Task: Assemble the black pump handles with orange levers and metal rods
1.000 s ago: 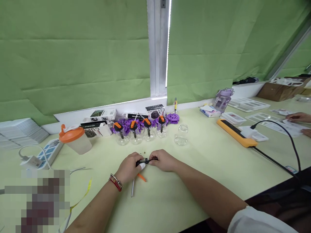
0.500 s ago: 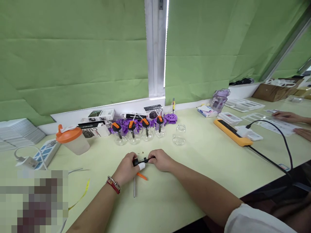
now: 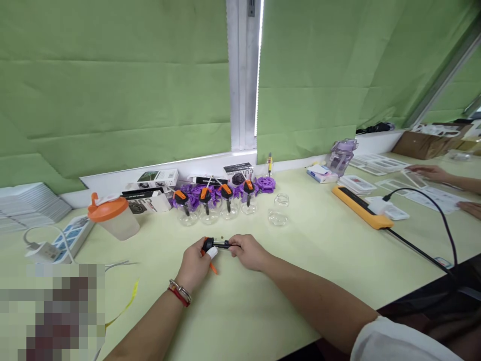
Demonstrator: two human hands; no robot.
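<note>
Head: hands (image 3: pixel 193 264) (image 3: pixel 249 252) farther apart on black piece (image 3: pixel 209 243)

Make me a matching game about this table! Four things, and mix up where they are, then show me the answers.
Things
1. black-and-orange part
2. jar without a lid
3. cup with an orange top
4. yellow power strip

Clues
A. just left of a white box
B. has a black cable
C. held in the left grip
D. beside the row of lidded jars

Pairs: 1-C, 2-D, 3-A, 4-B
</note>
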